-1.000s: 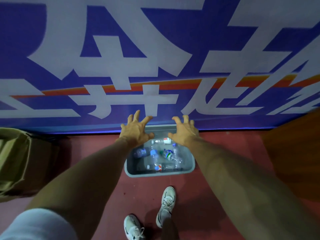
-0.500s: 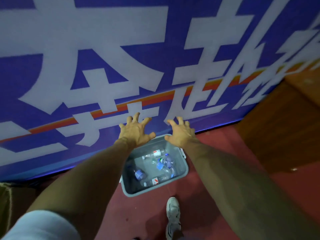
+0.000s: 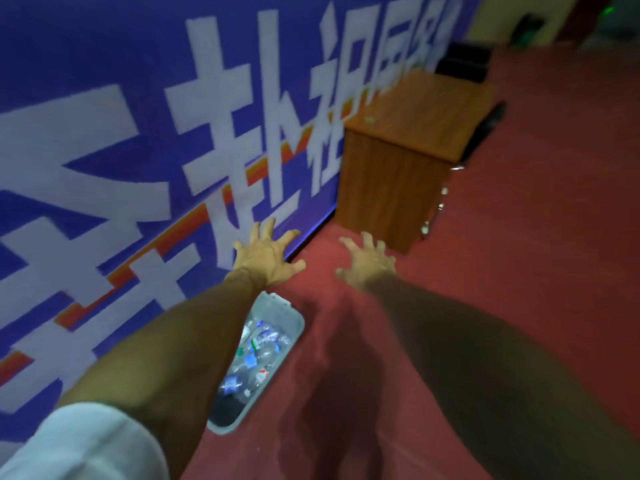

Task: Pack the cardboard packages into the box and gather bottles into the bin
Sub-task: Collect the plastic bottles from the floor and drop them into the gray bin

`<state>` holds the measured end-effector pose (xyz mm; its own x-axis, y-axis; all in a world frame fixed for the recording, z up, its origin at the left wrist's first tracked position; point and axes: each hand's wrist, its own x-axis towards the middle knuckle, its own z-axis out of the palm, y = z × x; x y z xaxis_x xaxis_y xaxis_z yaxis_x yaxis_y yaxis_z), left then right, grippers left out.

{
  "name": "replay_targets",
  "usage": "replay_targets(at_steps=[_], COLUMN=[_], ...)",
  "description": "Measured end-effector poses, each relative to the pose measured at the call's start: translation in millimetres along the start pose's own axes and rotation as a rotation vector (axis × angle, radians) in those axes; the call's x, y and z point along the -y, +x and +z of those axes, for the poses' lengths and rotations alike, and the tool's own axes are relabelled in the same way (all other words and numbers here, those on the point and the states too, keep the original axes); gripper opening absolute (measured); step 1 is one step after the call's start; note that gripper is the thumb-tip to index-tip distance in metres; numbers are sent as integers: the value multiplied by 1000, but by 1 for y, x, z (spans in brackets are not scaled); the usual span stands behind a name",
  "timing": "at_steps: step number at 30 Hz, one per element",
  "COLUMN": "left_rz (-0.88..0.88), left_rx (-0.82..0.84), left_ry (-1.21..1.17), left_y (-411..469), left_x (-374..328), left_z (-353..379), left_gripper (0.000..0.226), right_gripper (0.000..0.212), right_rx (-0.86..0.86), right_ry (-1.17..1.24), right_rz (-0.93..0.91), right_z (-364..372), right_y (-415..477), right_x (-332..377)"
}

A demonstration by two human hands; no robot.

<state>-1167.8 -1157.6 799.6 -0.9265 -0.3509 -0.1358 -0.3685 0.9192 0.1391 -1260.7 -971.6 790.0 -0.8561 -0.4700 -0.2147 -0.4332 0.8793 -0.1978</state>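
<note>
A grey plastic bin (image 3: 292, 315) stands on the red floor against the blue banner, partly hidden under my left forearm. Inside it lie several clear plastic bottles (image 3: 261, 344) with blue and red labels. My left hand (image 3: 266, 256) is stretched out above and beyond the bin, fingers spread, holding nothing. My right hand (image 3: 367, 261) is out to the right of it over the floor, fingers also spread and empty. No cardboard package or box is in view.
A large blue banner (image 3: 145, 140) with white characters runs along the left. A brown wooden cabinet (image 3: 398, 161) stands against it ahead on the right, with a dark chair (image 3: 464, 60) behind. Red floor (image 3: 536, 258) stretches to the right.
The view has swung to the right: the bin has slid down and left beneath my left arm, and the wooden cabinet has come into view. Both hands stay spread and empty.
</note>
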Motion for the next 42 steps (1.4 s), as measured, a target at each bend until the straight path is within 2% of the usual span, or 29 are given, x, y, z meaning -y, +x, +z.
replay_targets(at_steps=[8, 13, 17, 24, 30, 37, 42], left_rz=[448, 716, 861, 1076, 1302, 1571, 1740], left_rx=[19, 63, 112, 177, 283, 399, 433], left_ry=[33, 20, -14, 14, 73, 157, 173], left_y=[-18, -97, -182, -308, -400, -485, -535], left_x=[-215, -367, -457, -580, -668, -753, -802], left_z=[10, 45, 74, 117, 155, 208, 234], left_gripper=[75, 77, 82, 85, 84, 89, 88], right_gripper=[73, 76, 79, 72, 79, 72, 75], right_rx=[-93, -131, -142, -182, -205, -232, -292], right_ry=[73, 102, 124, 176, 268, 357, 418], right_rz=[422, 711, 871, 1085, 1336, 1611, 1763], right_z=[-29, -24, -14, 10, 49, 84, 102], right_y=[-138, -278, -387, -557, -673, -758, -799], right_x=[-186, -296, -356, -428, -468, -505, -532])
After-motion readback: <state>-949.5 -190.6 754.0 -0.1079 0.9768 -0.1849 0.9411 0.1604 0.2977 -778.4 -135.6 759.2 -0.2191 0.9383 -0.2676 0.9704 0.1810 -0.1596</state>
